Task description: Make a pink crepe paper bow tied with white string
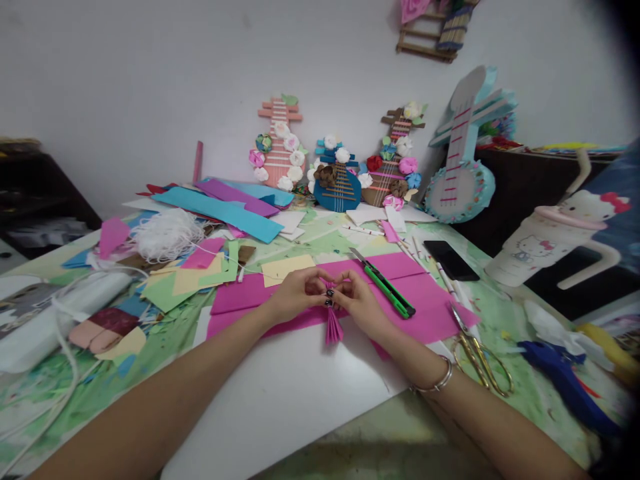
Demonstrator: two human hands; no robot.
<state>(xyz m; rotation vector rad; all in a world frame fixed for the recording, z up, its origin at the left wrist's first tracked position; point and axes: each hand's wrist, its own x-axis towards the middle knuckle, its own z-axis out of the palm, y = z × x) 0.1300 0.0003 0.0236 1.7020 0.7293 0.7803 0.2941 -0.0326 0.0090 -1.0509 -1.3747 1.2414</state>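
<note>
Both of my hands meet over the middle of the table and pinch a small pleated strip of pink paper [333, 327]. My left hand [297, 293] grips its upper end from the left, and my right hand [357, 300] grips it from the right. The folded strip fans downward below my fingers. Beneath it lie a large pink paper sheet [425, 300] and a white board [290, 393]. A green utility knife [387, 283] rests on the pink sheet just right of my right hand. A bangle sits on my right wrist.
Gold-handled scissors [477, 353], a black phone [450, 260] and a cat-themed cup [545, 243] lie at the right. Paper scraps [195, 273], blue and purple strips [220, 210] and white string [163, 233] cover the left. Decorated paper lutes [340, 177] stand against the wall.
</note>
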